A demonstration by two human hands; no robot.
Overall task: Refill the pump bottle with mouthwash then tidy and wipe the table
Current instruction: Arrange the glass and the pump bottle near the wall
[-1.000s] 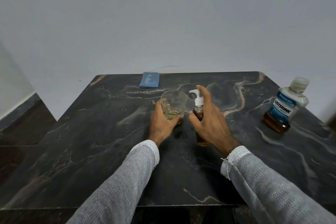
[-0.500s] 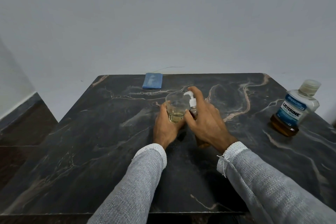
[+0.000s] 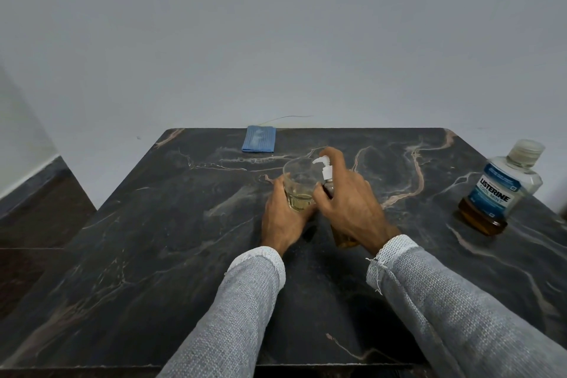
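A clear glass (image 3: 299, 182) with a little pale yellow liquid stands mid-table, and my left hand (image 3: 283, 218) is wrapped around it. Right beside it is a small amber pump bottle (image 3: 328, 176) with a white pump head. My right hand (image 3: 349, 202) grips that bottle, with the index finger curled over the pump top. The pump nozzle points over the glass rim. The mouthwash bottle (image 3: 500, 190), capped and with brown liquid low in it, stands at the table's right edge. A folded blue cloth (image 3: 259, 139) lies at the far edge.
The dark marble table (image 3: 153, 239) has a wall right behind it. To the left the floor drops away, with a dark skirting along the wall. My grey sleeves cover the near middle of the tabletop.
My right hand has closed around the pump bottle and brought it against the glass, finger now over the pump head. The left hand stays on the glass.
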